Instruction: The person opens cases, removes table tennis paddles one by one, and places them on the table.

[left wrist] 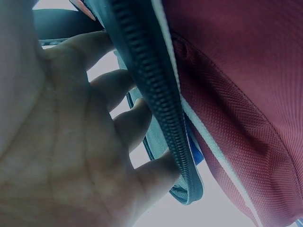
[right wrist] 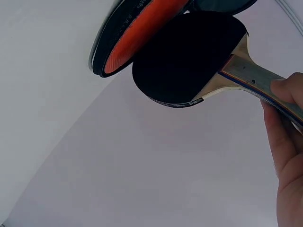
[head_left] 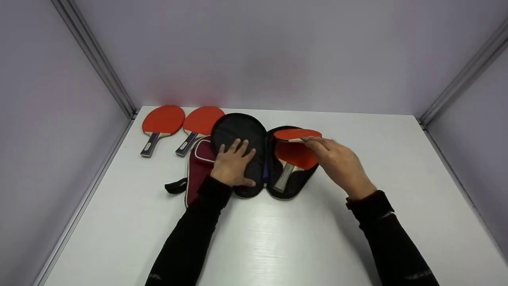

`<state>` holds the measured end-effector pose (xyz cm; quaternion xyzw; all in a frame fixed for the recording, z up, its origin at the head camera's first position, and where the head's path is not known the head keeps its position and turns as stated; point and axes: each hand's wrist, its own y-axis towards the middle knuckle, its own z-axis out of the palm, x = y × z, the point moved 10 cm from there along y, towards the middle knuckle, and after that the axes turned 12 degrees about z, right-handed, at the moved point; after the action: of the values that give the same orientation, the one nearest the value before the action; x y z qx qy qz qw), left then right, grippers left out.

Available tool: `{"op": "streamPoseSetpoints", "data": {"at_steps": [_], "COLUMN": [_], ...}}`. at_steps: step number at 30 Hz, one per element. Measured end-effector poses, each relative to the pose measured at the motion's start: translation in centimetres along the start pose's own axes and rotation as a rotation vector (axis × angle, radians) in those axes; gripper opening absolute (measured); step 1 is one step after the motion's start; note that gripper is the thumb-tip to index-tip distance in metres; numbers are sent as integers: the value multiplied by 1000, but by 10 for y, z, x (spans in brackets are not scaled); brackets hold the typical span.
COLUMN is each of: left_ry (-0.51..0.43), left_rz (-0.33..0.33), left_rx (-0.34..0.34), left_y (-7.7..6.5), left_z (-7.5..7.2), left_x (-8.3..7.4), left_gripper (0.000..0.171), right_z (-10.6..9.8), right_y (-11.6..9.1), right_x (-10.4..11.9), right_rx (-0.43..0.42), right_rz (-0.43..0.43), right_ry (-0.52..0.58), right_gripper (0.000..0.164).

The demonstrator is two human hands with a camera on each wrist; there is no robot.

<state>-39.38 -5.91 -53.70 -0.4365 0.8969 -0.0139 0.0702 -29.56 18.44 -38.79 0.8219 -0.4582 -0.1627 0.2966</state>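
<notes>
A black-lined zip case lies spread open, its left half (head_left: 240,127) beside its right half (head_left: 291,194). My left hand (head_left: 232,165) rests on the left half with fingers spread; its zipper edge (left wrist: 151,75) crosses the fingers in the left wrist view. Inside the right half lies a red table tennis paddle (head_left: 295,153), handle toward me. Above it, my right hand (head_left: 337,163) grips a second paddle (head_left: 297,134) by its handle, thumb on one side. This paddle's red face is up in the head view, and its black face (right wrist: 189,56) shows in the right wrist view.
Two more red paddles, one at far left (head_left: 163,119) and one next to it (head_left: 203,119), lie near the back edge. Maroon fabric with white piping (head_left: 196,174) sits under the case's left half, with a black strap (head_left: 174,186). Pale walls enclose the white table (head_left: 258,238).
</notes>
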Motion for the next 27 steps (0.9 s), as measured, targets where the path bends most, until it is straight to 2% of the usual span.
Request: {"op": "streamPoseSetpoints", "data": {"at_steps": [9,17,27], "left_ry": [-20,-35,-26], "left_rz": [-1,13,2], "left_rx": [-10,-28,-15], "left_y": [-1,-3,-1], "left_z": [-3,-6,-2], "left_x": [-1,-4,-2], "left_gripper": [117,117,117], "right_z": [-15,-28,-39], "right_y": [4,-1,-11], "right_x": [-31,-70,-118], "right_rx": [-40,-75,-73], "right_rz": [141,239,384], "right_ry": [48,102,113], "right_gripper": [31,24,25]}}
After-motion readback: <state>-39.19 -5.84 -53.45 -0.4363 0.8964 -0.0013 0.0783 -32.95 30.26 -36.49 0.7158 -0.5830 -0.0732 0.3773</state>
